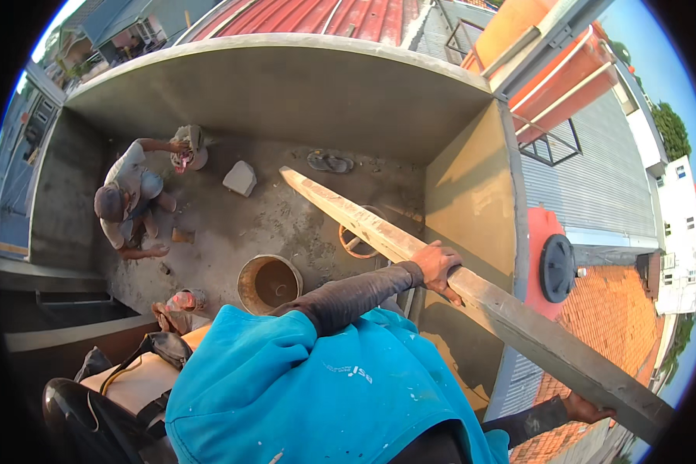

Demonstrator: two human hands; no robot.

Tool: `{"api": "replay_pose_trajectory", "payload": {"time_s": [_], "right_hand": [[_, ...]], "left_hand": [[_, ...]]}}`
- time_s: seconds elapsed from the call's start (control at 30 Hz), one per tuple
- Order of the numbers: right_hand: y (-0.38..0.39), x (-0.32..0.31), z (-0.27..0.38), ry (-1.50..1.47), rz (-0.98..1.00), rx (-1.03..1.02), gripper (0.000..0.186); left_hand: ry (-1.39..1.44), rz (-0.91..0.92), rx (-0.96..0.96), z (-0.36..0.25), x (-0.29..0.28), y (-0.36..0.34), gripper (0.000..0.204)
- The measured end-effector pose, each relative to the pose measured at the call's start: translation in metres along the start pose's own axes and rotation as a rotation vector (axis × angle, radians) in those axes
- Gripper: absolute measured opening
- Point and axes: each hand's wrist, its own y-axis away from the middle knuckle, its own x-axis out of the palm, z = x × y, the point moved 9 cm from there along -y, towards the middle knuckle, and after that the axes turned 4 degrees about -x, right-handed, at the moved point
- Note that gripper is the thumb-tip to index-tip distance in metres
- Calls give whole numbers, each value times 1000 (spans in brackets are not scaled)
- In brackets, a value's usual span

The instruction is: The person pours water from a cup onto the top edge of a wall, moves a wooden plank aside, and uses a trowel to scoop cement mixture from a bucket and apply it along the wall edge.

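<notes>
A long grey wooden plank (363, 220) runs slantwise from the concrete floor below up to the lower right. My left hand (437, 263), on a dark-sleeved arm, grips the plank's upper edge near its middle. My right hand (588, 407) holds the plank from underneath close to its near end. My blue shirt (325, 394) fills the bottom of the view. The plank's far tip hangs over the walled concrete floor (232, 224).
Another person (127, 203) crouches on the floor at left, one hand on a small bucket (189, 155). A round bucket (269, 282), a concrete block (240, 178), sandals (330, 161) and an orange ring (356, 241) lie below. An orange tank with black lid (557, 267) stands beyond the wall.
</notes>
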Motion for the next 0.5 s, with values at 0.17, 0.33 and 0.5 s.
{"api": "replay_pose_trajectory", "payload": {"time_s": [0.17,0.33,0.5], "right_hand": [[-32,18,25,126,-25,-138,58],[-57,61,55,575,231,-699,58],[-59,129,13,646,553,-869,71]], "left_hand": [[17,-98,77,-28,-14,-17,83],[54,-240,114,-58,-42,-19,78],[70,-310,38,-63,-59,-14,78]]}}
